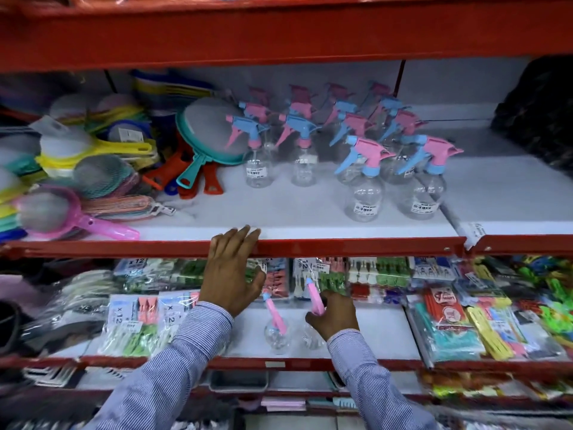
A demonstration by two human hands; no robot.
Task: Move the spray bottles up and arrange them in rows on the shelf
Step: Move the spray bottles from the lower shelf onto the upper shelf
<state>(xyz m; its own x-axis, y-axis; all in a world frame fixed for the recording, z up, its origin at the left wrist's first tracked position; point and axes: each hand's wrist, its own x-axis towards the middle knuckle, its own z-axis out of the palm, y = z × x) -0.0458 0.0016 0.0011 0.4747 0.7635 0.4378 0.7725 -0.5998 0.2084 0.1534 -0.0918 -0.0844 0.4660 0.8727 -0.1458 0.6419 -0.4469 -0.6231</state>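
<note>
Several clear spray bottles (364, 178) with pink and blue trigger heads stand in rows on the upper white shelf (279, 218), right of centre. On the lower shelf stand two more bottles. My right hand (333, 315) grips the pink head of the right-hand lower bottle (313, 333). The left-hand lower bottle (277, 332) stands free beside it, its pink trigger pointing up. My left hand (231, 271) rests flat with its fingers over the red front rail (356, 245) of the upper shelf, holding nothing.
Plastic sieves and strainers (80, 169) fill the upper shelf's left side, a teal one (210, 135) leaning by the bottles. A dark bag (539, 116) sits at far right. Packs of clothes pegs (139, 321) and packaged goods (465, 321) flank the lower bottles.
</note>
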